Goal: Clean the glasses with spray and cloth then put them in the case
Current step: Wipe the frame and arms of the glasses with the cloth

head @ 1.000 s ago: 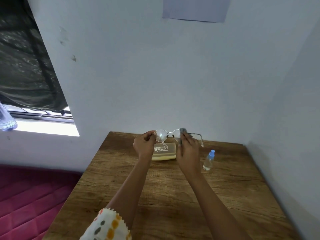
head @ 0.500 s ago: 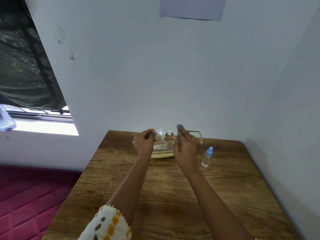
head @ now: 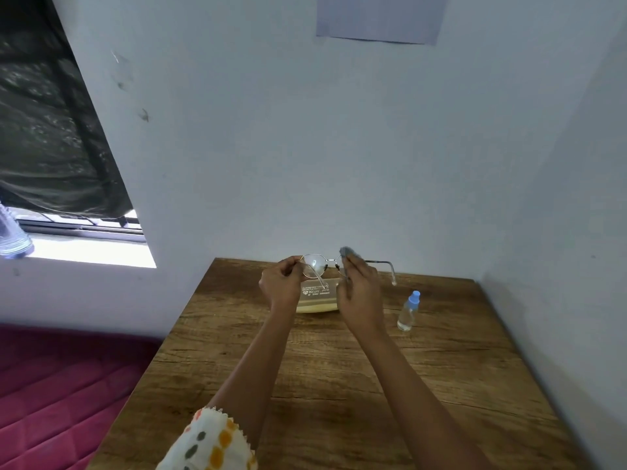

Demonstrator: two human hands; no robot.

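Observation:
Thin metal-framed glasses (head: pixel 314 266) are held up above the far part of the wooden table (head: pixel 325 385), their arms unfolded. My left hand (head: pixel 280 286) pinches the frame at its left edge. My right hand (head: pixel 359 293) pinches a small grey cloth (head: pixel 346 252) over the right lens, which is hidden by cloth and fingers. Below the hands lies a yellowish glasses case (head: pixel 317 298) with a clear printed lid, shut. A small clear spray bottle (head: pixel 409 310) with a blue cap stands upright to the right of my right hand.
The table sits in a corner, with white walls close behind and on the right. A window (head: pixel 51 130) with a dark screen is at the left, and a red mattress (head: pixel 51 385) lies beside the table's left edge.
Both hands and the glasses stay at the same place above the case. The grey cloth has shifted slightly on the right lens. The view has tilted a little.

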